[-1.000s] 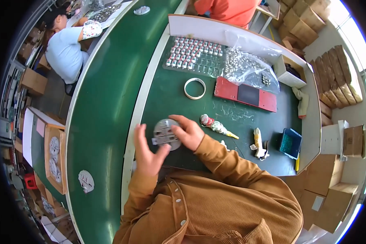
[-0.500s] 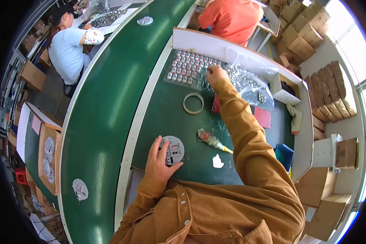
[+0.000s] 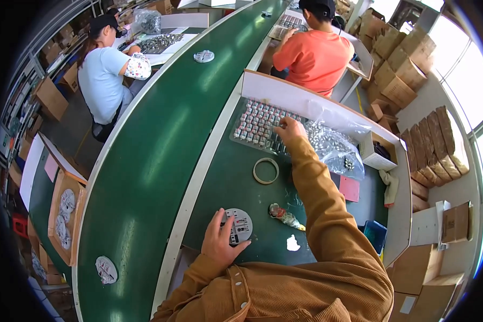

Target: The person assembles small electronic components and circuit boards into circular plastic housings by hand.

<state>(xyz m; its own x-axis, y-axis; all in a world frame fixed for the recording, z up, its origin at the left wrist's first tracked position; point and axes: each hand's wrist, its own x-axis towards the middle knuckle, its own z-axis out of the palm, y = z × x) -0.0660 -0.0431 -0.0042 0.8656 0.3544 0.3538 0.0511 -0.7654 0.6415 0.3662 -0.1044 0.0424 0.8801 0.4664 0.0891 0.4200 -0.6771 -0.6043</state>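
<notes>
**Right hand [image 3: 291, 130] moved from the round disc [image 3: 242, 224] to the tray [image 3: 278, 146]; the disc, lifted one second earlier, now lies on the bench [image 3: 220, 188]**

A broad green conveyor belt [image 3: 145, 177] curves along the left of the bench, bearing one pale disc [image 3: 106, 270] near its lower end and another [image 3: 204, 56] farther up. Beyond the bench sit two co-workers, one in a light-blue top [image 3: 102, 80] left of the belt, one in a coral top [image 3: 316, 59] to its right.

On the green bench, the tray holds rows of small white-and-red parts [image 3: 255, 121]. A clear plastic bag [image 3: 333, 145] of small pieces lies just right of it. The end of a red board [image 3: 350, 189] shows beyond the right forearm; a blue bin [image 3: 377, 232] stands near the right edge.

The right hand, fingers curled downward, is at the tray's right part; whether it grips a part cannot be told. The left hand [image 3: 218, 242] is open, fingers spread over the left side of the disc, thumb apart near its lower edge.

Smaller items are a wrapped, yellow-tipped tube [image 3: 287, 216] right of the disc, a pale ring [image 3: 264, 182] below the tray, and a white scrap [image 3: 293, 243].
</notes>
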